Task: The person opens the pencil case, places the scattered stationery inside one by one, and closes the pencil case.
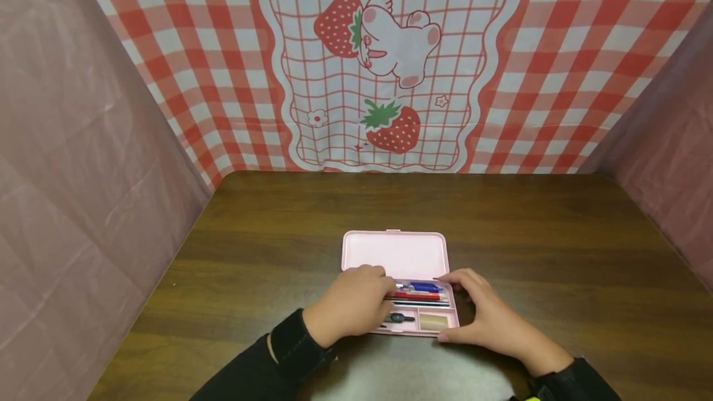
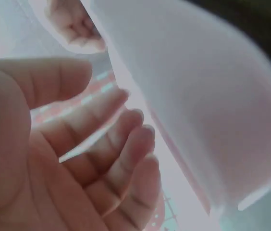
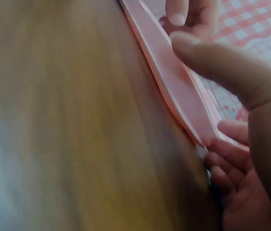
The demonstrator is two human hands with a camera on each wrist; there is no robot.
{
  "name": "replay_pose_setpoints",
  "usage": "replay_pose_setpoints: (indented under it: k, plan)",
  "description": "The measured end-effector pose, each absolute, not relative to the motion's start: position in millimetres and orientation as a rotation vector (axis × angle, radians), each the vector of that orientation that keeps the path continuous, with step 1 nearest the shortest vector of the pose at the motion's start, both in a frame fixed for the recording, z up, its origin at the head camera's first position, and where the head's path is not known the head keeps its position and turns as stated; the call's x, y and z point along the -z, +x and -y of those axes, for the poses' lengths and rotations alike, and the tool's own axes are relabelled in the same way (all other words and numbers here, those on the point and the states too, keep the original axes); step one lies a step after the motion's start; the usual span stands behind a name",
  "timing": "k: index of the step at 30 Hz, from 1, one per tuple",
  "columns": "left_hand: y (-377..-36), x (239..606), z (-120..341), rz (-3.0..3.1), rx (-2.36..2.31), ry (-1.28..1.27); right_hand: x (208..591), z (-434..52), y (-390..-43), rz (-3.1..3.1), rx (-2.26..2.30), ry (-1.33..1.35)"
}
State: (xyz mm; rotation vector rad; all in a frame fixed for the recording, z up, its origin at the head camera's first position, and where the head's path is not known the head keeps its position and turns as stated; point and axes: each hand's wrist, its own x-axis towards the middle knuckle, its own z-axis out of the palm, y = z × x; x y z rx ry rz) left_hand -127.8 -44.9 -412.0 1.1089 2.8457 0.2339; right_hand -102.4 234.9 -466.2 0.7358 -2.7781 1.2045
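A pink pencil case (image 1: pixel 394 251) lies on the table with its lid tipped back. Inside it are a blue pen (image 1: pixel 426 288), red and dark pencils (image 1: pixel 420 302), a dark compass (image 1: pixel 399 317) and a tan block (image 1: pixel 433 322) in the front right compartment. My left hand (image 1: pixel 353 302) reaches over the left half and hides what lies there; in the left wrist view its fingers (image 2: pixel 140 139) bend loosely, with nothing seen between them and the thumb. At the right end, my right hand (image 1: pixel 490 311) holds the case, thumb by the front corner, fingers at the back.
The brown wooden table (image 1: pixel 267 215) extends around the case. Behind it hangs a red-and-white checked cloth (image 1: pixel 223 48) with strawberries on it. Pale pink sheets (image 1: pixel 83 172) hang at both sides.
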Motion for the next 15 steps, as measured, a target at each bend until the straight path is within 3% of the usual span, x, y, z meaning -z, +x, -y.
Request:
replay_pose_setpoints:
  k: [7, 15]
  plan:
    - [-141.2, 404.6, 58.9, -2.993, -0.447, 0.839, 463.1, -249.1, -105.5, 2.797, -1.331, 0.738]
    - [-182.6, 418.1, 89.6, -2.856, -1.117, 0.322, 463.6, -247.9, -106.7, 2.812, -1.279, 0.757]
